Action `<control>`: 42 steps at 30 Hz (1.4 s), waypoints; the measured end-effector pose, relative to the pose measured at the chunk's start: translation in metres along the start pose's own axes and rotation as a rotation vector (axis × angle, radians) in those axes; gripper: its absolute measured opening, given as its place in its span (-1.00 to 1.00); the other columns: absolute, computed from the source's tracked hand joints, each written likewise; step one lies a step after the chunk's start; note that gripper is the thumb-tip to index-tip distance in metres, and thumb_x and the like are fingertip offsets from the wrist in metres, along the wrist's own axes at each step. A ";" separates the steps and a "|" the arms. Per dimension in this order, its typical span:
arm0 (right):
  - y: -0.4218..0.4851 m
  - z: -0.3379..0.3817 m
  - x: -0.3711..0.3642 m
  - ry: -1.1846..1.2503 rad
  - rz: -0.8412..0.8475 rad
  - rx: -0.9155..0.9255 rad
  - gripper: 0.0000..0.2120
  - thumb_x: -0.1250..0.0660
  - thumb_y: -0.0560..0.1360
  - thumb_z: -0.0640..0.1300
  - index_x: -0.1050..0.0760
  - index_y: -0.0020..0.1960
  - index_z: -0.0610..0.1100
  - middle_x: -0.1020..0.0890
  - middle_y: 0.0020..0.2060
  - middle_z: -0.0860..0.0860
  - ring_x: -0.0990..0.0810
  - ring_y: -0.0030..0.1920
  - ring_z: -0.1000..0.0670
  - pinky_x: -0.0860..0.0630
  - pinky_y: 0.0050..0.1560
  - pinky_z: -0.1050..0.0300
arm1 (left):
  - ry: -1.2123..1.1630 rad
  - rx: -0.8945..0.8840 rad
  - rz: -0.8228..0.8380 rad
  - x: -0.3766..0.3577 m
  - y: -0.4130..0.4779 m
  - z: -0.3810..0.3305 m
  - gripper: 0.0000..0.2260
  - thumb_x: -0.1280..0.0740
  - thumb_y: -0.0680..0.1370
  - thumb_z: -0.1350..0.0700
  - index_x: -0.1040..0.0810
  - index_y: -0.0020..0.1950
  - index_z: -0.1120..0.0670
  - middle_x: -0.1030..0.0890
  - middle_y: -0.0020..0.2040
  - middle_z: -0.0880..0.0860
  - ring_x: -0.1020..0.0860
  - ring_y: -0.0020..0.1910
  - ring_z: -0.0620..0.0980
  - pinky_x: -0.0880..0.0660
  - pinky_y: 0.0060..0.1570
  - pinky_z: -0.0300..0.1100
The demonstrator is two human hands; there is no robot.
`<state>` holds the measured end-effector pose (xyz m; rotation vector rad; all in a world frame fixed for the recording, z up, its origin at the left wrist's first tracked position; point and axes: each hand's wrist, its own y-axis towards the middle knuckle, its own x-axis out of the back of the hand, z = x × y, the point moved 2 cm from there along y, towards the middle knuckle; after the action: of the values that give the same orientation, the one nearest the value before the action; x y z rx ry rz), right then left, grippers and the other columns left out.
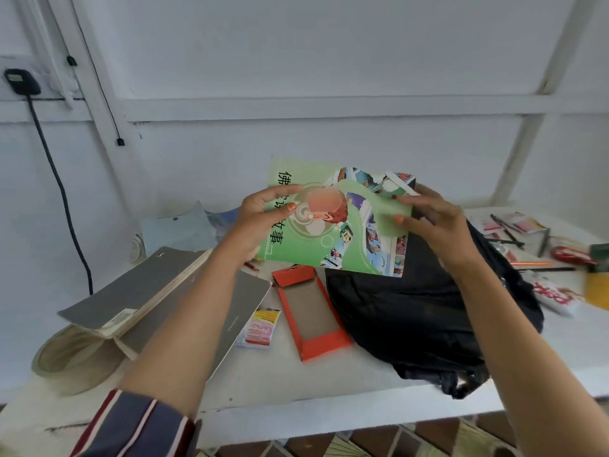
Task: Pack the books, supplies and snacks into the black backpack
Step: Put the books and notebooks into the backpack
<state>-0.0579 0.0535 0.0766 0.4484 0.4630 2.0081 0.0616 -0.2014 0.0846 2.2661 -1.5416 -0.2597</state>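
Above the table (296,374), between my two hands, sits the green book (333,232), lifted clear of the surface and tilted, with its cartoon cover facing me. My left hand (260,219) grips the book's left edge, thumb pressed on the cover beside the printed characters and a finger stretched along the top. My right hand (431,222) holds the opposite edge, thumb and fingertips lying on the cover near its upper right corner; that hand is a little blurred, so I cannot tell how the fingers behind the book lie. The hands are well apart, a book's width between them, both clamped on the same book.

Under my right hand and forearm lies the black backpack (412,308), slumped flat on the table with its lower end hanging over the front edge. The book's right side overlaps the top of the backpack as I see it, but the book is outside it.

Just left of the backpack an orange box (309,311) lies open and face up. Beside that, a small red and yellow snack packet (260,328) rests against the corner of two grey notebooks (141,291), which are stacked at an angle under my left forearm. A red pencil (251,266) pokes out below my left wrist. Further right, beyond the backpack, pens, pencils and more packets (527,258) are scattered over the tabletop.
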 end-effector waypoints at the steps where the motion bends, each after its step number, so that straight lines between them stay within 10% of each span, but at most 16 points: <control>1: -0.008 -0.005 0.007 0.119 0.051 -0.061 -0.69 -0.45 0.32 -0.30 -0.61 0.03 -0.08 -0.56 0.19 -0.06 -0.56 0.17 -0.01 -0.58 0.06 0.07 | -0.006 0.020 0.004 -0.008 0.001 0.002 -0.70 -0.33 0.47 0.33 -0.57 0.06 -0.04 -0.56 0.06 -0.20 -0.48 0.04 -0.42 -0.40 -0.04 -0.53; 14: -0.064 -0.044 0.113 0.338 0.123 -0.425 -0.62 -0.31 0.39 -0.40 -0.59 0.12 -0.08 -0.67 0.03 -0.02 -0.66 -0.05 -0.03 -0.62 -0.09 0.10 | 0.044 0.208 0.217 -0.146 -0.016 0.022 -0.66 -0.30 0.53 0.24 -0.49 0.20 -0.15 -0.48 0.14 -0.29 -0.41 0.16 -0.31 -0.31 0.12 -0.42; 20: -0.081 -0.052 0.169 0.488 -0.056 -0.517 -0.59 -0.19 0.48 -0.42 -0.53 0.17 -0.02 -0.68 -0.01 -0.04 -0.68 -0.12 -0.10 -0.62 -0.25 0.08 | -0.078 0.313 0.044 -0.182 -0.029 0.023 -0.63 -0.17 0.59 0.19 -0.28 0.26 -0.24 -0.37 0.36 0.09 -0.45 0.24 0.03 -0.42 0.20 -0.03; 27: -0.098 -0.062 0.210 0.562 -0.146 -0.559 -0.57 -0.12 0.51 -0.31 -0.46 0.24 0.08 -0.69 -0.11 -0.03 -0.68 -0.26 -0.03 -0.58 -0.37 0.20 | 0.691 0.520 0.787 -0.192 -0.061 0.054 -0.41 -0.53 0.31 0.10 -0.42 0.22 -0.30 -0.28 0.31 -0.21 -0.23 0.28 -0.20 -0.21 0.29 -0.21; 32: -0.104 -0.063 0.218 0.463 -0.098 -0.562 -0.58 -0.16 0.47 -0.27 -0.51 0.17 0.15 -0.71 -0.14 0.00 -0.68 -0.28 0.00 -0.56 -0.40 0.26 | 0.827 0.301 0.646 -0.200 -0.047 0.050 -0.69 -0.46 0.41 0.15 -0.59 0.12 -0.06 -0.53 0.10 -0.11 -0.47 0.18 -0.07 -0.32 0.15 -0.23; 39: -0.102 -0.062 0.227 0.365 0.159 -0.545 -0.53 -0.07 0.43 -0.27 -0.42 0.22 0.13 -0.68 -0.04 0.16 -0.69 -0.16 -0.01 -0.60 -0.31 0.21 | 1.065 -0.296 -0.241 -0.199 -0.036 0.029 -0.85 -0.38 0.41 0.27 -0.48 -0.06 0.18 -0.46 0.02 0.18 -0.47 -0.01 0.14 -0.38 -0.11 -0.11; 42: -0.105 -0.066 0.227 0.396 0.215 -0.594 -0.53 -0.09 0.43 -0.27 -0.45 0.19 0.15 -0.68 -0.03 0.10 -0.69 -0.17 -0.05 -0.61 -0.32 0.18 | 1.145 -0.482 -0.028 -0.208 -0.042 0.029 -0.93 -0.27 0.37 0.36 -0.45 -0.29 0.22 -0.46 -0.21 0.20 -0.45 -0.26 0.16 -0.33 -0.40 -0.09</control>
<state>-0.1134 0.2924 -0.0060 -0.2830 0.0346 2.3243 0.0084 -0.0023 0.0277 1.5326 -0.7126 0.5288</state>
